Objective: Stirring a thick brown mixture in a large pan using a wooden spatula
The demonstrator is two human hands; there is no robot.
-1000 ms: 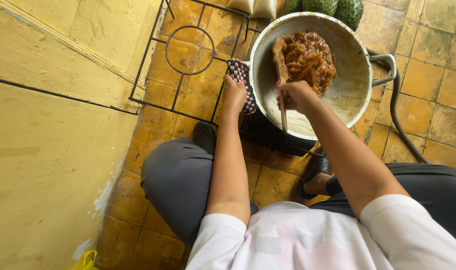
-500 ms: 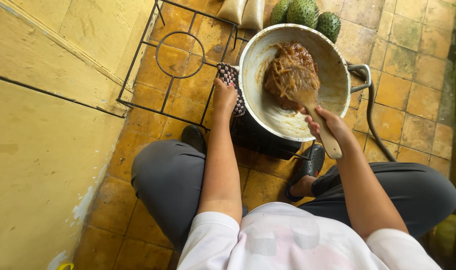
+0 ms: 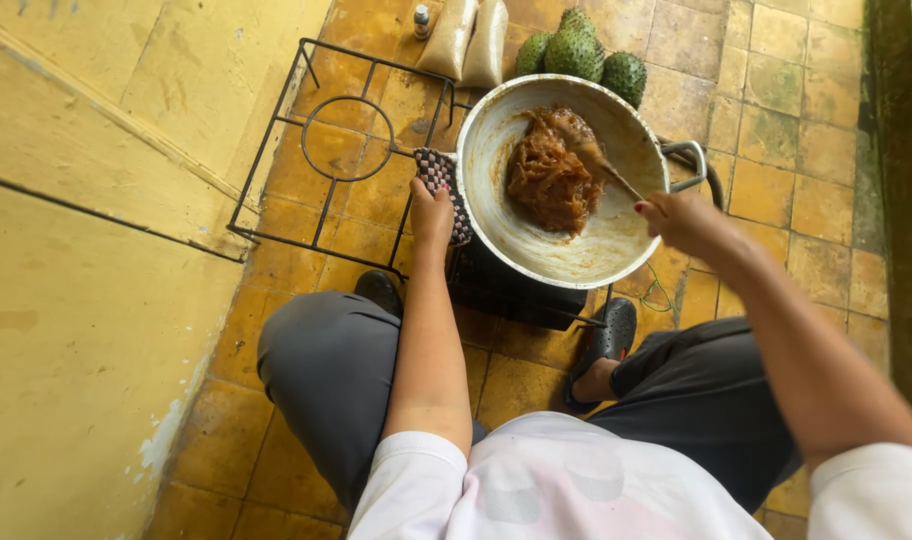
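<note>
The person is sitting low over the tiled floor (image 3: 226,440), knees spread in grey trousers, with dark shoes planted on either side of a small black burner (image 3: 516,295) that is carrying the work. The left hand (image 3: 431,212) is reaching forward and its grip is closing on a checkered pot cloth (image 3: 444,180), pressing it against the left rim of a wide, pale metal pot (image 3: 536,250); the fingers are together on the cloth, not on bare metal. The right hand (image 3: 681,218) is hovering beside the right rim, its grip clamped on the handle end of a wooden spoon (image 3: 601,165), whose bowl is lying in a brown, stringy mass of food (image 3: 548,180) in the far half of the pot. The mass is looking thick and sticky, so it is likely resisting the spoon and dragging the pot sideways; the pot is probably heavy and hot, and is best taken by the padded left rim or by the metal loop handle (image 3: 688,160) at its right. The inner wall is smeared and may be slippery. A black wire stand (image 3: 321,150) is lying flat on the floor to the left of the pot. Beyond the pot, near the far edge of the floor, three green spiky fruits (image 3: 581,50) are sitting together beside two pale filled bags (image 3: 468,40) and a small bottle (image 3: 422,20).
</note>
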